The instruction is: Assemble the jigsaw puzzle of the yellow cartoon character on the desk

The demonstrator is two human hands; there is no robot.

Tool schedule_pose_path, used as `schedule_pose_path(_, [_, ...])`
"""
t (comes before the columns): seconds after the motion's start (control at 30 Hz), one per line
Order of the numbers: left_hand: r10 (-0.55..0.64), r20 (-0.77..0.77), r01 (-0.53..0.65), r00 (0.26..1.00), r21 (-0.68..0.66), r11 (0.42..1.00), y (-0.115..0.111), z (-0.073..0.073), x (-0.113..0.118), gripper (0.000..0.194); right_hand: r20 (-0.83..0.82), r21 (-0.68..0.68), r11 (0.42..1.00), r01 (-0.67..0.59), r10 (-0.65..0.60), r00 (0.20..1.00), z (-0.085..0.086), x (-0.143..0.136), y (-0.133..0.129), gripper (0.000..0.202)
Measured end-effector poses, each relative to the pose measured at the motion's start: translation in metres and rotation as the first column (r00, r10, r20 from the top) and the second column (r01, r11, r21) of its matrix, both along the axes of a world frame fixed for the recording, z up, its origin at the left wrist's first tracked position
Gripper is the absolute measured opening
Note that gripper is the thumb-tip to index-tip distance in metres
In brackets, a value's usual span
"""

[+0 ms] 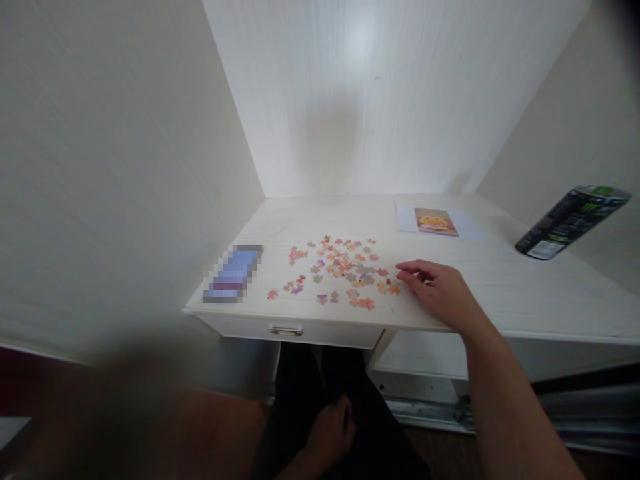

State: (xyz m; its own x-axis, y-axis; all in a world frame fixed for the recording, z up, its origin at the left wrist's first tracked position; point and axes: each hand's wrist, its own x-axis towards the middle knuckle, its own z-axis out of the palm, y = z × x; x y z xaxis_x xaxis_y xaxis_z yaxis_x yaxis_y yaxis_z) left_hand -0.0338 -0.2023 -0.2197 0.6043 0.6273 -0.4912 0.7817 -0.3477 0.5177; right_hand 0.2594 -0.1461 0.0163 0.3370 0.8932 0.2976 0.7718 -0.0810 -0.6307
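Many small jigsaw puzzle pieces in pink, orange, yellow and grey lie loose across the white desk; a few seem joined or overlapping. My right hand rests at the right edge of this spread, its thumb and index finger apart and no piece visible between them. Closest to its fingertips are a small dark red piece and some orange pieces. Down on my lap lies my left hand, its fingers curled closed, with nothing showing in them.
A phone-like device, blurred out, lies at the desk's left. Toward the back right is a picture card on white paper. A tall black can stands farther right. Below the desk's front edge is a drawer handle.
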Motion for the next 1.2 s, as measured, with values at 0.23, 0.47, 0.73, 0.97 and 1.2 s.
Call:
schedule_pose_path(0.23, [0.053, 0.011, -0.052, 0.999, -0.065, 0.996, 0.007, -0.009, 0.000, 0.020, 0.001, 0.017, 1.000, -0.014, 0.014, 1.000, -0.001, 0.001, 0.000, 0.026])
schedule_pose_path(0.47, [0.096, 0.027, -0.093, 0.995, -0.092, 0.991, 0.009, -0.012, -0.001, 0.020, 0.061, 0.042, 0.981, -0.188, 0.185, 0.981, 0.006, -0.008, -0.001, 0.025])
schedule_pose_path(0.73, [0.152, 0.053, -0.146, 0.987, -0.097, 0.985, 0.009, -0.002, -0.001, 0.021, 0.178, -0.016, 0.950, -0.312, 0.309, 0.934, 0.004, -0.015, 0.009, 0.025])
schedule_pose_path(0.97, [0.069, 0.264, -0.079, 0.962, 0.030, 0.996, 0.028, 0.092, -0.020, 0.025, 0.080, 0.020, 0.964, -0.265, 0.262, 0.962, 0.004, -0.014, 0.007, 0.022])
schedule_pose_path(1.2, [-0.285, 0.360, 0.092, 0.888, 0.469, 0.878, 0.103, 0.264, -0.036, 0.021, -0.143, 0.076, 0.968, -0.241, 0.250, 0.958, -0.004, -0.005, 0.008, 0.023])
